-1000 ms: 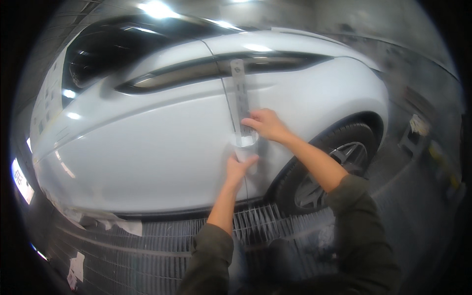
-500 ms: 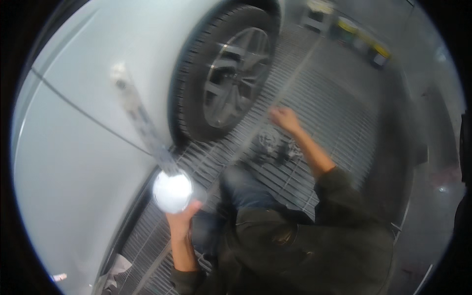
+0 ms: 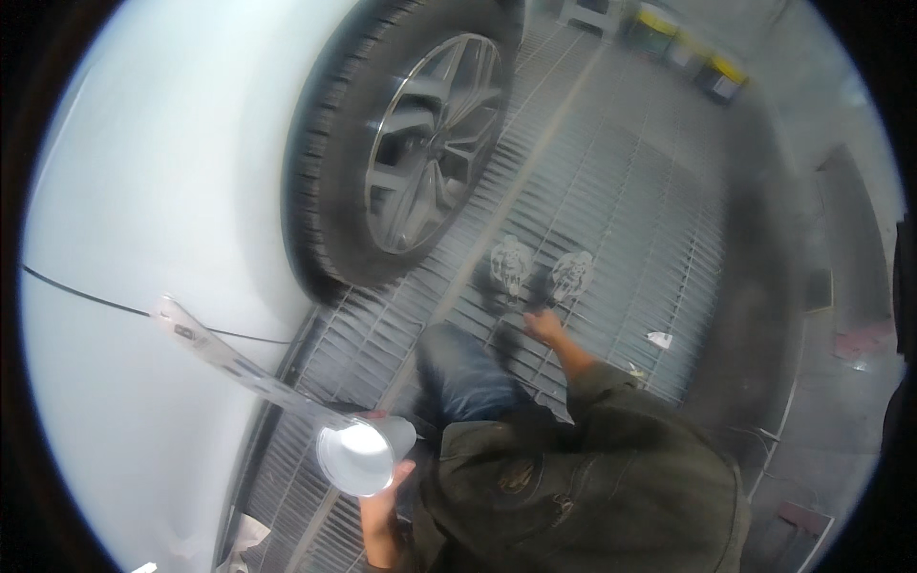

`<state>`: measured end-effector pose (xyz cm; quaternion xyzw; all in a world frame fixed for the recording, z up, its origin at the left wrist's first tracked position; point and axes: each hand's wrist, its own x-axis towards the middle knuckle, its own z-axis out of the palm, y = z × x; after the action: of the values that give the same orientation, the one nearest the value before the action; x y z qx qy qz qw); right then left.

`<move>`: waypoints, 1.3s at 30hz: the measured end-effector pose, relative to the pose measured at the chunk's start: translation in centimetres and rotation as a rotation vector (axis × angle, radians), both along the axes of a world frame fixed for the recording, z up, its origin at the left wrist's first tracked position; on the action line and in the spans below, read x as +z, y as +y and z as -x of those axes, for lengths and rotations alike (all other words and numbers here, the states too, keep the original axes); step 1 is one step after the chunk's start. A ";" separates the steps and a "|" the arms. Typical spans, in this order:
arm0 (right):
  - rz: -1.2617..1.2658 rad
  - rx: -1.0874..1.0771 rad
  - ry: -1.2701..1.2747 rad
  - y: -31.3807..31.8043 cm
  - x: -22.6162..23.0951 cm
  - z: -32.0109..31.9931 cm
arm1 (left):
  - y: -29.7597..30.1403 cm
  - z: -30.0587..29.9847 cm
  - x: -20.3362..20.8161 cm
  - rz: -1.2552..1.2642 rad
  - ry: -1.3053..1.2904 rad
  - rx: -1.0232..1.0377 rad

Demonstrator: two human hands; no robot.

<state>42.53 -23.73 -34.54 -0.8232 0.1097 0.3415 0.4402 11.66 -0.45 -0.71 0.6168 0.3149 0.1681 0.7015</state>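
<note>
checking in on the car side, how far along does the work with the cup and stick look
Looks mid-job. Done: hard to tell; the white car panel shows no visible change. In hand: the left hand holds a plastic cup of white liquid with a long flat stick in it. The right hand hangs free above the floor grating. Left: whatever the cup's contents are for; it looks full.

One white car (image 3: 143, 191), one wheel (image 3: 411, 143), one cup (image 3: 361, 456), one stir stick (image 3: 239, 361), two shoes (image 3: 511, 263).

Open floor grating (image 3: 611, 191) right; car body (image 3: 143, 191) and wheel (image 3: 401, 143) block left.
</note>
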 end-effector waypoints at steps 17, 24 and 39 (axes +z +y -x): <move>-0.051 -0.121 -0.008 5.6 -5.9 -4.6 | 0.5 0.3 -2.7 -0.129 -0.110 -0.070; -0.485 -0.485 0.147 8.2 2.2 -8.8 | 0.1 0.2 -2.3 -0.089 -0.107 -0.072; 0.055 0.867 -0.581 7.0 34.1 -6.7 | 0.2 -4.1 -7.5 0.042 -0.070 -0.028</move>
<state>49.22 -16.76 -0.44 -0.8650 -0.3591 0.2469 0.2489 15.77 -0.20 -8.21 0.6000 0.2848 0.1729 0.7273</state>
